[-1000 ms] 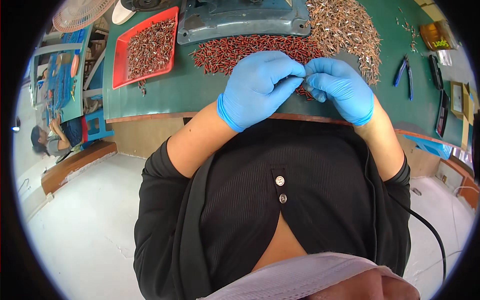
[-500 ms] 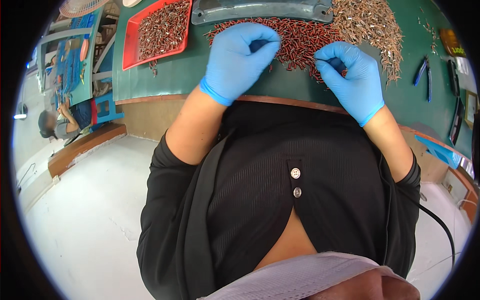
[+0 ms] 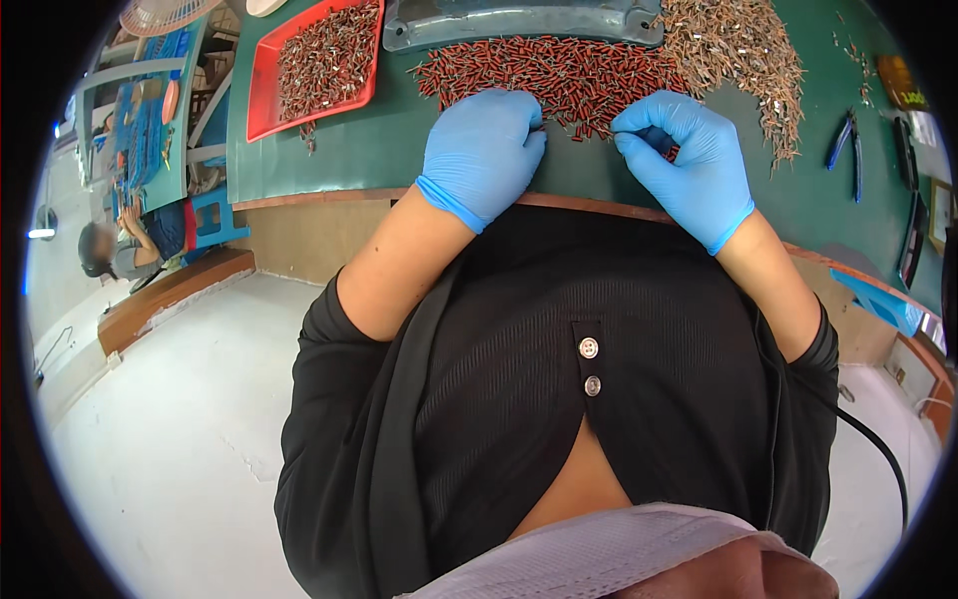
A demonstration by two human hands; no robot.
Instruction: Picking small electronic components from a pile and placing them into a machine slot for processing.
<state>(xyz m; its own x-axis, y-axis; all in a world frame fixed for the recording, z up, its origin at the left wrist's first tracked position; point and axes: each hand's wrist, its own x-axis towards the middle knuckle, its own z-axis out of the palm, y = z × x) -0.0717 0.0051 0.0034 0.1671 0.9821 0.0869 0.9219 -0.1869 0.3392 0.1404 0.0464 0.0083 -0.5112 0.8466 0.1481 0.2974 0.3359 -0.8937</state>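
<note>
A heap of small red parts with thin metal leads (image 3: pixel 569 75) lies on the green table (image 3: pixel 329 165). At the heap's near left edge is my left hand (image 3: pixel 484 155), in a blue glove, its fingers curled closed; what they hold, if anything, is hidden. My right hand (image 3: pixel 689 160), gloved alike, has thumb and forefinger bent together at the heap's near right edge. Anything between those fingertips is too small to make out. A red tray (image 3: pixel 261 100) of similar small parts stands to the left.
A grey plastic tray (image 3: pixel 519 28) sits behind the heap. Tan leaded parts (image 3: pixel 743 70) are piled to its right. Blue-handled pliers (image 3: pixel 845 155) lie farther right. Another person (image 3: pixel 125 250) works at a bench on the far left.
My left hand has moved down and right toward the table's near edge, its fingers turning under. My right hand has shifted slightly left.
</note>
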